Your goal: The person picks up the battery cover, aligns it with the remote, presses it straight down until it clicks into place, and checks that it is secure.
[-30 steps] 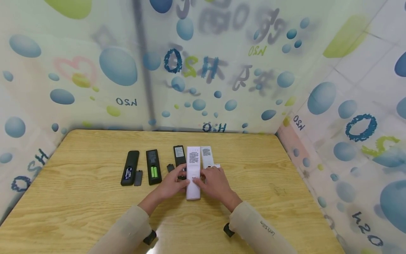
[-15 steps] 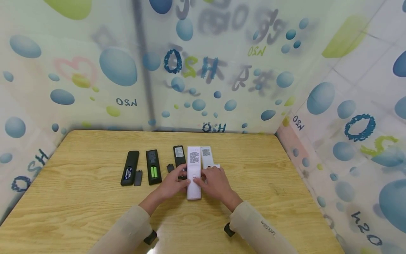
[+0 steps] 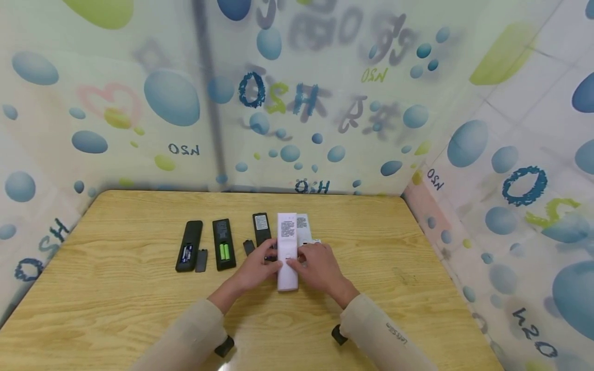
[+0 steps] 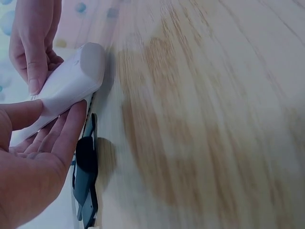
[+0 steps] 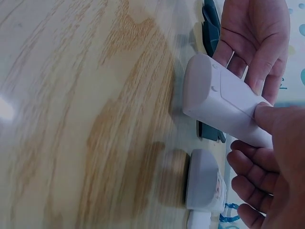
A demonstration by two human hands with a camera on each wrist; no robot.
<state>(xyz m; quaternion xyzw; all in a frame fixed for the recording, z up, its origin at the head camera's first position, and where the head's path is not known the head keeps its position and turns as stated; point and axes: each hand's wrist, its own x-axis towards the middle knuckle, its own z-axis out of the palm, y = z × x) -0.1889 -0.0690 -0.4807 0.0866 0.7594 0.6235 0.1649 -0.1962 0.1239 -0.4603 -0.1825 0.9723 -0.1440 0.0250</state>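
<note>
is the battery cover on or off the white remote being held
On: in the right wrist view the battery cover sits on the back of the white remote, its seam visible and no open compartment showing. Latching: cannot tell.

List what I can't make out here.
Underside of held remote: turned away in every view.
Print on its label: too small in head view.
Lower part of rightmost black remote: mostly behind left hand in head view.
Lower part of other white remote: behind right hand in head view.
</note>
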